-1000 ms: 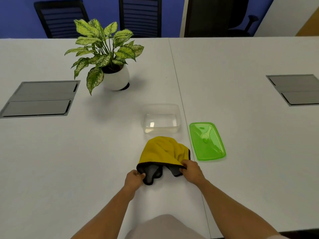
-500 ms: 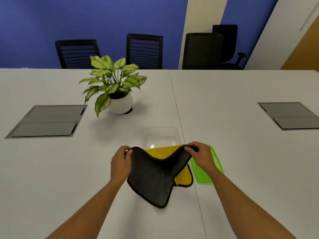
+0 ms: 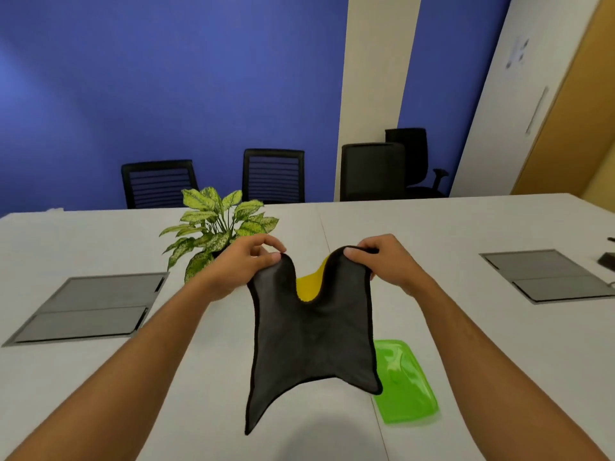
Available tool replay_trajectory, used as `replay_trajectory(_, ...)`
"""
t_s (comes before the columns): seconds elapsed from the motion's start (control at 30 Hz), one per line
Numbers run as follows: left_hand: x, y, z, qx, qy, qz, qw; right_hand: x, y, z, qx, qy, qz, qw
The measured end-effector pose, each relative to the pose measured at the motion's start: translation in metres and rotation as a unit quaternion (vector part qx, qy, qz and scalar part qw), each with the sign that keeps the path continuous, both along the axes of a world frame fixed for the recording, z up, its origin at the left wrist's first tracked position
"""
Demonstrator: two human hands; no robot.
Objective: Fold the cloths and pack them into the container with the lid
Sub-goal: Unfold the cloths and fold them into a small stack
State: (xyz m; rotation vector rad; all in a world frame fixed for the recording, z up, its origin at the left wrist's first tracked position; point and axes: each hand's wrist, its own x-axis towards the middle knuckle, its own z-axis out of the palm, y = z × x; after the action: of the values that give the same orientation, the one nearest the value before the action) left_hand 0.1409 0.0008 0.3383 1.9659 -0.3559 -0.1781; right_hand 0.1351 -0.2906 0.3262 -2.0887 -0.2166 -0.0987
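A cloth point(image 3: 309, 341), dark grey toward me and yellow on its far side, hangs in the air above the white table point(image 3: 100, 377). My left hand point(image 3: 246, 261) pinches its upper left corner. My right hand point(image 3: 382, 261) pinches its upper right corner. The top edge sags between the two hands and the lower corners dangle free. The green lid point(image 3: 404, 384) lies flat on the table, partly behind the cloth's lower right corner. The clear container is hidden behind the cloth.
A potted plant point(image 3: 216, 227) stands just behind my left hand. Grey cable hatches point(image 3: 90, 307) point(image 3: 545, 274) are set into the table on both sides. Black chairs point(image 3: 273, 174) line the far edge before a blue wall.
Both hands have lifted the cloth off the table and raised it, spreading it so the grey side faces me. The view has tilted up toward the wall.
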Motion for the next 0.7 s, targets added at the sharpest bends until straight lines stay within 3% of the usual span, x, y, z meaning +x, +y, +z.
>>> replay_trajectory(0.1,0.006,0.011,0.029,-0.027,0.100,-0.143,0.984,0.001,-0.006,0.028,0.076,0.054,0.120,0.988)
replay_trajectory(0.13,0.008,0.014,0.033,-0.041,0.112,-0.150,0.981,0.003,-0.008,0.032,0.113,0.055,0.119,0.985)
replay_trajectory(0.17,0.011,0.015,0.034,-0.051,0.107,-0.116,0.986,0.005,-0.007,0.032,0.147,0.043,0.081,0.985)
replay_trajectory(0.23,0.018,0.010,0.027,-0.042,0.061,0.070,0.995,0.013,0.000,0.023,0.169,0.001,-0.080,0.982)
replay_trajectory(0.3,0.018,0.003,0.016,-0.041,0.039,0.246,0.968,0.017,0.009,0.009,0.149,-0.003,-0.206,0.967)
replay_trajectory(0.33,0.016,0.000,0.010,-0.062,0.056,0.264,0.961,0.017,0.013,0.003,0.144,0.009,-0.220,0.965)
replay_trajectory(0.43,0.008,-0.007,0.004,-0.101,0.117,0.189,0.970,0.015,0.026,-0.004,0.119,0.044,-0.176,0.976)
replay_trajectory(0.5,0.002,-0.015,0.007,-0.112,0.115,0.139,0.977,0.012,0.037,-0.002,0.095,0.043,-0.107,0.989)
replay_trajectory(0.7,-0.002,-0.039,0.030,-0.175,0.097,0.055,0.978,0.009,0.067,0.020,0.026,-0.044,0.034,0.998)
